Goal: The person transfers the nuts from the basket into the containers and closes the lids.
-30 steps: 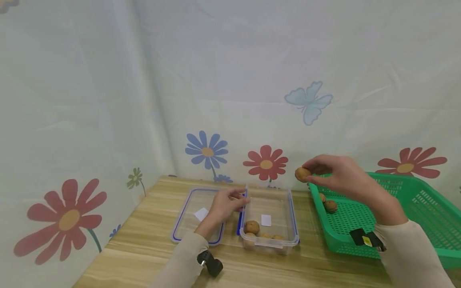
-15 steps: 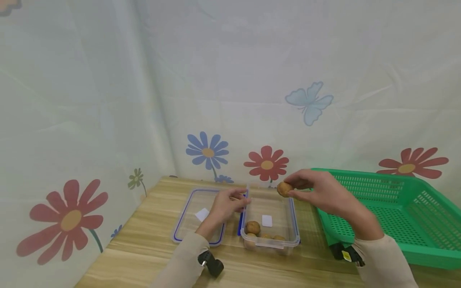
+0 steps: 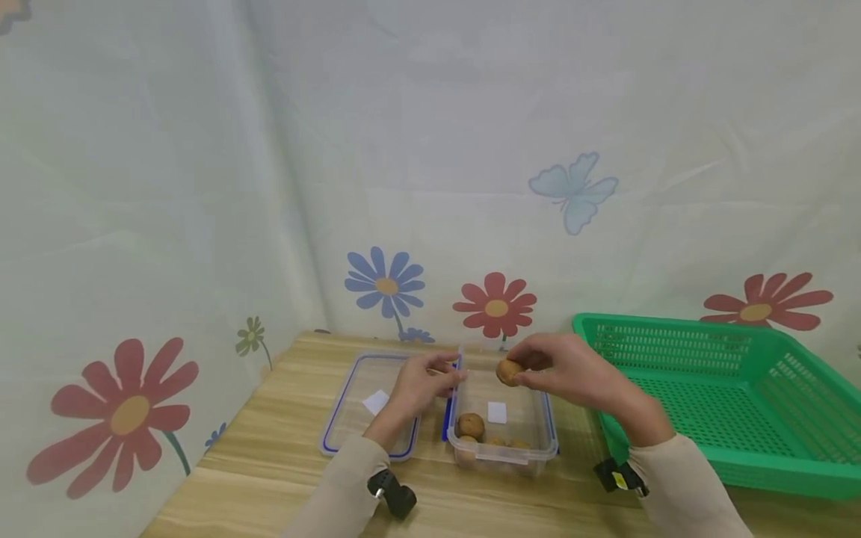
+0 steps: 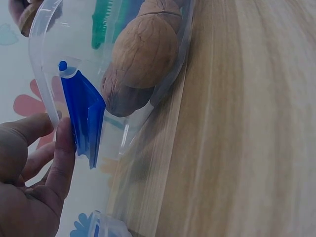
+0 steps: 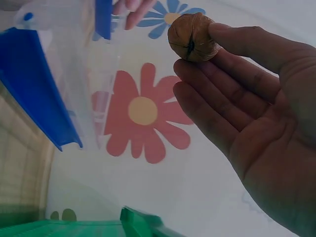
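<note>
My right hand (image 3: 572, 373) pinches a walnut (image 3: 509, 371) between thumb and fingertips, above the clear plastic box (image 3: 549, 426). In the right wrist view the same walnut (image 5: 191, 37) shows its dark seam end. At the box's left side, my left hand (image 3: 420, 385) holds the rim by a blue latch (image 4: 84, 113), thumb and fingers on either side of the edge. Several walnuts (image 3: 471, 426) lie at the near end inside the box, and the left wrist view shows walnuts (image 4: 145, 49) through its wall.
A clear lid (image 3: 343, 411) with a blue seal and a white label lies left of the box, partly behind the left hand. To the right stands a green perforated basket (image 3: 706, 467) on the wooden table (image 3: 269, 441). A flowered cloth (image 3: 430, 187) hangs behind.
My right hand has carried the walnut leftward and down from above the green basket's left edge to over the box. The left hand stays at the box's rim.
</note>
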`<state>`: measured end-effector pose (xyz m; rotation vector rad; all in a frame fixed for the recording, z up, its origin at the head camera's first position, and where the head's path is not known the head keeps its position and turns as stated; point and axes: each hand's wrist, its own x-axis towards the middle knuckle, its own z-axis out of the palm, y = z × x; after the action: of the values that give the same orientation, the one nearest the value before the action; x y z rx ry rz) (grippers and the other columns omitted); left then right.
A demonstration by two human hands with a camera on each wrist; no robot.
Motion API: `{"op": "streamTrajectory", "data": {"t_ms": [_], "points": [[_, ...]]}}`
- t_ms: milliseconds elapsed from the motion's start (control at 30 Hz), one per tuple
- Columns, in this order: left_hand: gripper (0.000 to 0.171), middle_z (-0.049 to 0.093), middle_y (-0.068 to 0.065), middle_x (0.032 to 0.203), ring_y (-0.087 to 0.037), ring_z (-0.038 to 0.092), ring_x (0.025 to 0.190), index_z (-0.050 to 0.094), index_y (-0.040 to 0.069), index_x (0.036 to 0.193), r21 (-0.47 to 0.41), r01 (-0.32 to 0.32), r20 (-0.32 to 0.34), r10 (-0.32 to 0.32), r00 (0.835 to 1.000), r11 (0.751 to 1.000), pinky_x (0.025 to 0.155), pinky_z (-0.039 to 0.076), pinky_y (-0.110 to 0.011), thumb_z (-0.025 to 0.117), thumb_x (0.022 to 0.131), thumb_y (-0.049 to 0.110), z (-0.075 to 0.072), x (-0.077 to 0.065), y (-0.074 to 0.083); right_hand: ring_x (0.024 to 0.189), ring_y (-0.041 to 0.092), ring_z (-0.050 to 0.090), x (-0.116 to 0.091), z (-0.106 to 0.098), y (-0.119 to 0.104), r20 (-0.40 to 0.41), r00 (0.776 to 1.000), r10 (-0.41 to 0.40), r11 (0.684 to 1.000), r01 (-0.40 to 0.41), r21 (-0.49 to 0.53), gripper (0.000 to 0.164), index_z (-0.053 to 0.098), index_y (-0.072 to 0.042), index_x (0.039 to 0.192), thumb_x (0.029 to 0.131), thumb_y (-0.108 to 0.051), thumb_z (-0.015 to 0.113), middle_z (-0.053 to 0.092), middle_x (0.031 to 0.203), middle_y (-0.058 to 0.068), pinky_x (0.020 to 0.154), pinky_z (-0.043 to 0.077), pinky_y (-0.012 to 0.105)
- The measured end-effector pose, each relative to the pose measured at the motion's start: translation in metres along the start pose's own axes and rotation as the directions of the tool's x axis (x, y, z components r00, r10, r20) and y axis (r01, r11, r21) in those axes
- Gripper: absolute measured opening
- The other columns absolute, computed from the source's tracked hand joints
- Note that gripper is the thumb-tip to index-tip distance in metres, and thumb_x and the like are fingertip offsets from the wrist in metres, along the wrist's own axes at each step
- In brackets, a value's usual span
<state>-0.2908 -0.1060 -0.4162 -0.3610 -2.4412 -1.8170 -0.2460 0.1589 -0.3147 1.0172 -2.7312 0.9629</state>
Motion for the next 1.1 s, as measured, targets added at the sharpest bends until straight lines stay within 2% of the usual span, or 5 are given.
{"op": "streamTrajectory", "data": {"t_ms": [333, 467, 633, 800, 1100], "points": [[0.045, 0.075, -0.011, 0.103, -0.026, 0.077, 0.079, 0.068, -0.003, 0.135, 0.006, -0.001, 0.008, 0.001, 1.0, 1.0, 0.074, 0.066, -0.035, 0.081, 0.097, 0.015, -0.001, 0.001, -0.002, 0.091, 0.012, 0.072, 0.011, 0.026, 0.01, 0.096, 0.993, -0.064, 0.998, 0.066, -0.011, 0.018, 0.076, -0.005, 0.112, 0.094, -0.007, 0.081, 0.075, 0.101, -0.003, 0.081, 0.063, 0.027], [0.044, 0.075, -0.01, 0.103, -0.025, 0.077, 0.078, 0.069, -0.002, 0.135, 0.01, 0.001, 0.004, -0.001, 1.0, 1.0, 0.074, 0.066, -0.036, 0.081, 0.097, 0.015, 0.0, 0.001, -0.002, 0.087, 0.01, 0.069, 0.014, 0.035, 0.014, 0.128, 0.988, -0.084, 0.995, 0.089, -0.035, 0.016, 0.077, -0.004, 0.109, 0.093, -0.005, 0.081, 0.074, 0.098, -0.003, 0.08, 0.063, 0.029], [0.043, 0.074, -0.011, 0.103, -0.024, 0.076, 0.078, 0.069, -0.003, 0.135, 0.003, -0.007, 0.001, 0.007, 1.0, 1.0, 0.074, 0.066, -0.036, 0.081, 0.096, 0.014, 0.0, 0.002, -0.002, 0.084, 0.009, 0.067, 0.014, 0.041, 0.018, 0.173, 0.982, -0.073, 0.997, 0.079, -0.025, 0.013, 0.078, -0.004, 0.106, 0.093, -0.002, 0.079, 0.074, 0.095, -0.004, 0.078, 0.063, 0.029], [0.043, 0.074, -0.012, 0.102, -0.023, 0.076, 0.078, 0.069, -0.005, 0.134, -0.01, -0.01, -0.001, 0.01, 1.0, 1.0, 0.075, 0.067, -0.037, 0.081, 0.096, 0.011, 0.0, 0.001, -0.002, 0.081, 0.009, 0.065, 0.014, 0.048, 0.021, 0.215, 0.975, -0.047, 0.998, 0.056, -0.036, 0.012, 0.078, -0.007, 0.103, 0.092, -0.006, 0.082, 0.073, 0.093, -0.006, 0.076, 0.061, 0.025], [0.042, 0.074, -0.012, 0.1, -0.02, 0.075, 0.079, 0.069, -0.006, 0.134, -0.021, -0.02, 0.001, 0.02, 1.0, 1.0, 0.072, 0.067, -0.035, 0.081, 0.096, 0.01, 0.001, 0.003, -0.003, 0.083, 0.008, 0.067, 0.014, 0.054, 0.024, 0.247, 0.968, -0.051, 0.998, 0.061, -0.034, 0.011, 0.078, -0.005, 0.102, 0.092, -0.007, 0.082, 0.075, 0.094, -0.004, 0.078, 0.062, 0.028]]}}
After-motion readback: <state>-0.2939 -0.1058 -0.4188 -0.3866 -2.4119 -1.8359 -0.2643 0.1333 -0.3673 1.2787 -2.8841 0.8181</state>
